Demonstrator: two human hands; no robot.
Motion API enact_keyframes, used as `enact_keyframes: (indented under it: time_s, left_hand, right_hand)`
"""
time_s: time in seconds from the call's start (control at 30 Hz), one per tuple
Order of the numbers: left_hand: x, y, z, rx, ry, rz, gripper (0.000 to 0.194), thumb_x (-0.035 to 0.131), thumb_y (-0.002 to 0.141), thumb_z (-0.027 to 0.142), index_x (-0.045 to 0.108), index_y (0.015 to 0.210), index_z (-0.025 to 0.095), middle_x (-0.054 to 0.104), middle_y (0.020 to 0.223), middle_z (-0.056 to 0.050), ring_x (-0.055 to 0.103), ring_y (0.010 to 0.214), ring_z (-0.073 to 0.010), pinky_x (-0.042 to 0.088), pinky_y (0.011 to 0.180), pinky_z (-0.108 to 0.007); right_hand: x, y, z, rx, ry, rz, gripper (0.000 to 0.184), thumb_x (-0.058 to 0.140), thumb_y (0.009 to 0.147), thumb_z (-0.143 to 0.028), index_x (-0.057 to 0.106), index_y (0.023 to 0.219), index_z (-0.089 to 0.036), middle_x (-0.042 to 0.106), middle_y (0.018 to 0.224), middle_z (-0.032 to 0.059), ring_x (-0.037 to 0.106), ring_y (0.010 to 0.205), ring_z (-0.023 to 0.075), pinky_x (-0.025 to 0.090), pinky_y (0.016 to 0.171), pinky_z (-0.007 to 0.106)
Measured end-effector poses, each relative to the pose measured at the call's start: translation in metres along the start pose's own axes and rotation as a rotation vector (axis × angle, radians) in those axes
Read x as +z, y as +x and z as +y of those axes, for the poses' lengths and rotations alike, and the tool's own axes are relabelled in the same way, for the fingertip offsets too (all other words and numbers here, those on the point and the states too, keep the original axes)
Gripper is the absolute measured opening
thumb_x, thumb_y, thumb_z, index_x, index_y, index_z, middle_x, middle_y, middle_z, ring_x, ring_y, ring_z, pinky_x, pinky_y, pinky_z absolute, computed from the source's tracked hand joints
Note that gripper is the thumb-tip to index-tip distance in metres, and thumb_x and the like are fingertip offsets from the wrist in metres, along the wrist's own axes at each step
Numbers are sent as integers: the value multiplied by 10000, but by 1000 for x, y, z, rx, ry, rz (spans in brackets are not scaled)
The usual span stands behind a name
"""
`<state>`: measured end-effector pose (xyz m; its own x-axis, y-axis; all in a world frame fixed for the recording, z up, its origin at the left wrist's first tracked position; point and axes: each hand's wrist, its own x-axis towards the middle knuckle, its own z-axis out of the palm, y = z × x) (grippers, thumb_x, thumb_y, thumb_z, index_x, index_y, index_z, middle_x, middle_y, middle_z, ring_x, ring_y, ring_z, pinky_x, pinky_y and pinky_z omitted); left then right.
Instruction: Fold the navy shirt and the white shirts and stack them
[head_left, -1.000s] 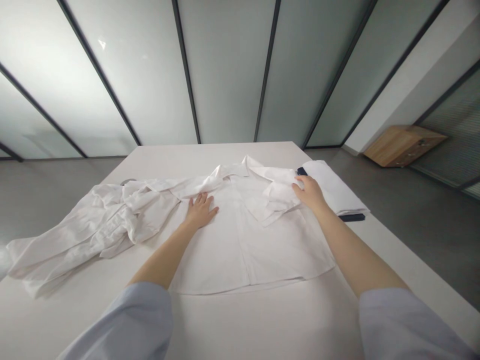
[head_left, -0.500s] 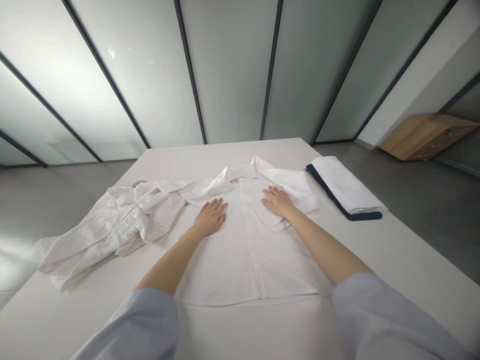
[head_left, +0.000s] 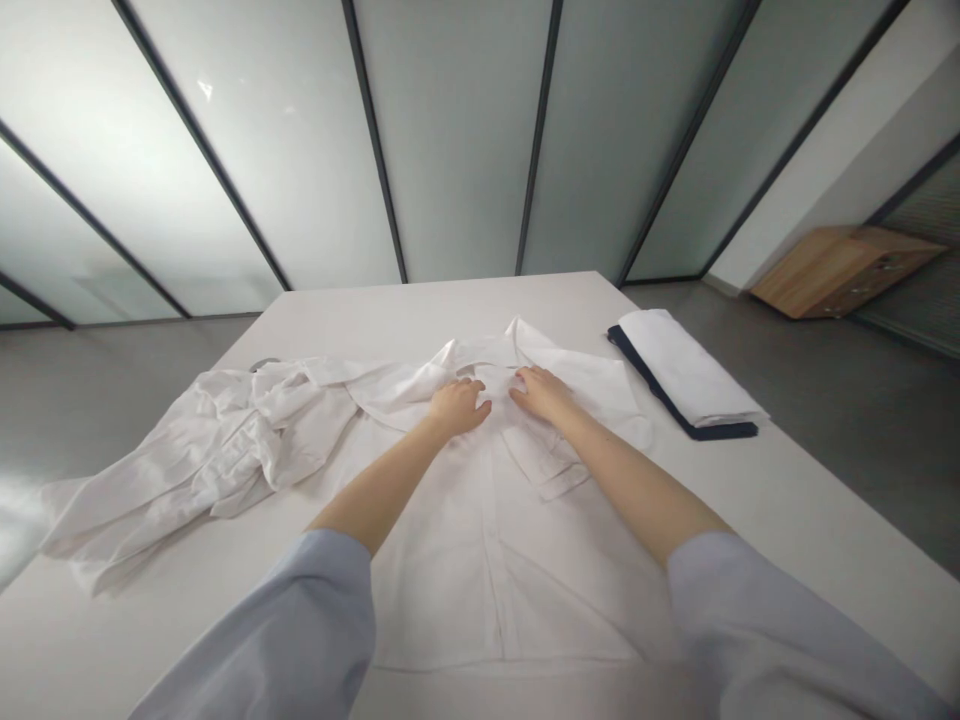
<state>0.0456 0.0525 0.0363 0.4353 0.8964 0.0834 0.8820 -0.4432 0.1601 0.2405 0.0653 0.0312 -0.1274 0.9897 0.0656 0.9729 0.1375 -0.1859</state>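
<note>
Beneath my left hand (head_left: 457,405) and right hand (head_left: 545,394), curled near the collar (head_left: 484,350), pinching or released I cannot tell, the white shirt (head_left: 450,560) lies spread, its body unfolded, with folded white cloth (head_left: 686,368) rightward and crumpled white fabric (head_left: 232,440) leftward.

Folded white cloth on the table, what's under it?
Under the folded white cloth is a dark blue layer, showing along two edges. Its middle is covered.
</note>
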Motion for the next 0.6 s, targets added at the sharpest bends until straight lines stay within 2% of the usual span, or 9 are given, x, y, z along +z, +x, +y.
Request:
enact_keyframes:
  time_s: [0.07, 0.13, 0.27, 0.37, 0.47, 0.6]
  left_hand:
    - [4, 18, 5, -48, -40, -36, 358, 480, 898, 398, 622, 1167, 209, 685, 1103, -71, 634, 1020, -243, 508, 850, -357]
    - [9, 28, 5, -84, -40, -6, 338, 479, 895, 394, 637, 1130, 209, 690, 1094, -72, 634, 1019, -247, 507, 849, -355]
    - [18, 33, -7, -134, 38, 90, 318, 516, 869, 369, 646, 1085, 175, 659, 1150, -112, 581, 1113, -276, 470, 939, -378]
    - [22, 35, -18, -171, 87, 86, 422, 522, 864, 434, 620, 1138, 129, 629, 1191, -160, 542, 1169, -314, 430, 998, -423]
    - [18, 46, -27, -183, 112, 50, 513, 508, 865, 468, 576, 1214, 99, 599, 1245, -192, 517, 1210, -333, 408, 1021, -448]
    - [2, 74, -36, -120, 86, -40, 522, 497, 859, 410, 514, 1310, 148, 557, 1338, -160, 497, 1254, -307, 402, 1031, -427]
  right_hand:
    - [8, 12, -1, 47, 62, 50, 371, 522, 882, -301, 558, 1219, -151, 621, 1210, 155, 582, 1115, 255, 427, 914, 318]
    - [14, 21, -1, 60, 85, 95, 387, 522, 871, -275, 536, 1231, -132, 606, 1227, 164, 564, 1139, 259, 420, 931, 319]
    - [27, 26, 1, -22, 68, 125, 425, 510, 880, -283, 501, 1277, -131, 563, 1315, 162, 510, 1212, 274, 384, 998, 353]
    - [36, 22, 2, -48, 69, 135, 420, 487, 888, -287, 503, 1274, -122, 571, 1308, 170, 507, 1215, 282, 366, 1018, 373]
    - [41, 19, 4, 9, 136, 192, 449, 483, 868, -267, 485, 1284, -101, 592, 1274, 179, 528, 1185, 278, 377, 1006, 365]
    - [40, 19, 7, 76, 241, 249, 360, 457, 860, -248, 535, 1197, -149, 646, 1170, 129, 577, 1086, 250, 409, 959, 339]
